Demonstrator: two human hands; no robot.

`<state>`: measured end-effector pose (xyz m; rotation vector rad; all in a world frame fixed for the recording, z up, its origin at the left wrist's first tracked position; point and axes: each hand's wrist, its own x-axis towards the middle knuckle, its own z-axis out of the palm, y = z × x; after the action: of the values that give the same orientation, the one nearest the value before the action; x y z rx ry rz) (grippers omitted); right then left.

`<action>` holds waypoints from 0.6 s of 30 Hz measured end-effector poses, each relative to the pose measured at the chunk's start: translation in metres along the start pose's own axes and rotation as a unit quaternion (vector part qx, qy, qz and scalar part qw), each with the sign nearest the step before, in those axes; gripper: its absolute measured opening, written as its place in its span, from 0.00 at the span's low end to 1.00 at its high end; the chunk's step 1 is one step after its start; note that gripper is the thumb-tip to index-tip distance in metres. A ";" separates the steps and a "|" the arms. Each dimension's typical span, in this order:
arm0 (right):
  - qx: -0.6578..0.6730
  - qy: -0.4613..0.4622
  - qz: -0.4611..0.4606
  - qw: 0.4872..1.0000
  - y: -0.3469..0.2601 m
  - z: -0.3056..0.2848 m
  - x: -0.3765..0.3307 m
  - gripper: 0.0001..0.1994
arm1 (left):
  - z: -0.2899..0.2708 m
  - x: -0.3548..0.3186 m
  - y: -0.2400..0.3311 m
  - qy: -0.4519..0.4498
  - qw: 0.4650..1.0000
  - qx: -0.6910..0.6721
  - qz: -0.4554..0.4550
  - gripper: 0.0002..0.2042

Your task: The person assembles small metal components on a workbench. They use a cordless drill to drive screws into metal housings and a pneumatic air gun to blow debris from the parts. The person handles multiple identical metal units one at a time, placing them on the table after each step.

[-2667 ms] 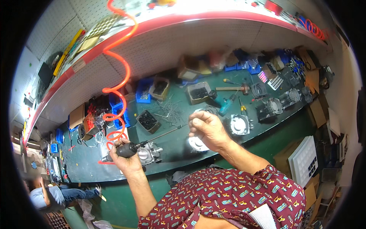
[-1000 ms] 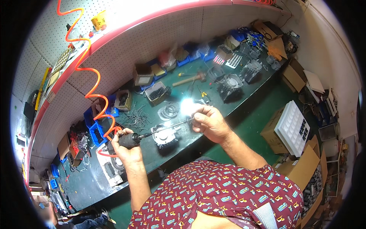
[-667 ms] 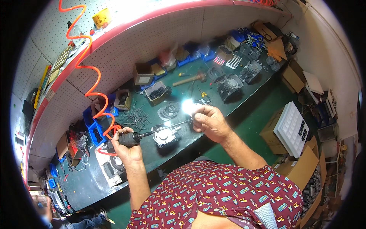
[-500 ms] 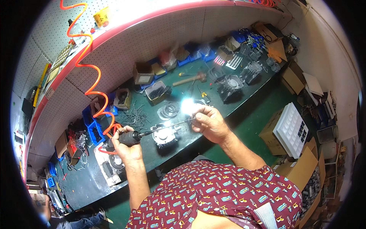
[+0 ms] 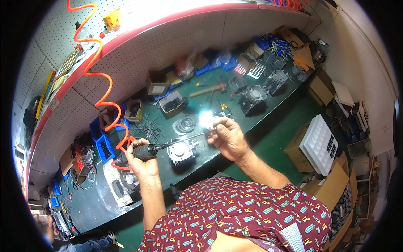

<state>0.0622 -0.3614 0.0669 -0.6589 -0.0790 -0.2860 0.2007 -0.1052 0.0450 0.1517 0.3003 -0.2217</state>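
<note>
My left hand is wrapped round a black air screwdriver, whose long thin bit points to the right. At the far end of that bit, my right hand pinches a small metal piece, probably a screw, mostly covered by the fingers. Below the bit, a silver finned engine cylinder sits on the bench. Flat grey rings lie just behind it. A bright light glares beside my right fingertips and washes out what is there.
An orange coiled hose hangs at the left. Nearby are a pale casting, blue bins and a box of black screws. Farther right lie a hammer, yellow-handled pliers and finned cylinders. Cartons stand beyond the bench.
My right hand has shifted slightly left and down, its fingers still at the bit's end. The screwdriver in my left hand has barely moved.
</note>
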 end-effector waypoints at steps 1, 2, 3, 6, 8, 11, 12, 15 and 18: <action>-0.033 0.008 -0.020 0.999 0.001 0.001 0.000 0.09 | 0.001 0.000 -0.001 0.001 1.000 -0.004 -0.004 0.05; -0.066 0.015 -0.040 0.997 0.002 0.002 -0.001 0.10 | 0.001 0.000 0.000 -0.002 1.000 -0.002 0.001 0.05; -0.139 0.046 -0.081 0.986 0.004 0.004 -0.002 0.12 | 0.001 0.000 0.000 -0.005 1.000 0.001 0.006 0.05; -0.321 0.066 -0.140 0.934 0.000 0.011 -0.006 0.12 | 0.003 0.000 0.000 -0.008 1.000 0.012 0.026 0.05; -0.346 0.065 -0.105 0.930 -0.005 0.007 -0.008 0.11 | 0.004 -0.002 -0.001 -0.025 0.999 0.022 0.035 0.05; -0.348 0.044 -0.016 0.936 -0.023 0.000 -0.006 0.10 | 0.001 0.001 0.002 -0.040 0.996 0.047 0.062 0.05; -0.351 0.065 0.054 0.933 -0.032 -0.004 -0.007 0.10 | 0.004 -0.002 0.001 -0.051 0.995 0.059 0.068 0.05; -0.411 0.010 0.109 0.905 -0.052 -0.012 -0.002 0.10 | 0.012 -0.007 -0.008 -0.067 0.990 0.083 0.093 0.05; -0.483 -0.053 0.128 0.864 -0.066 -0.032 0.012 0.09 | 0.022 -0.012 -0.026 -0.080 0.982 0.127 0.114 0.04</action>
<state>0.0536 -0.4337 0.0827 -1.6758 0.0580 -0.0060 0.1891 -0.1315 0.0662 0.4156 0.0917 -0.0434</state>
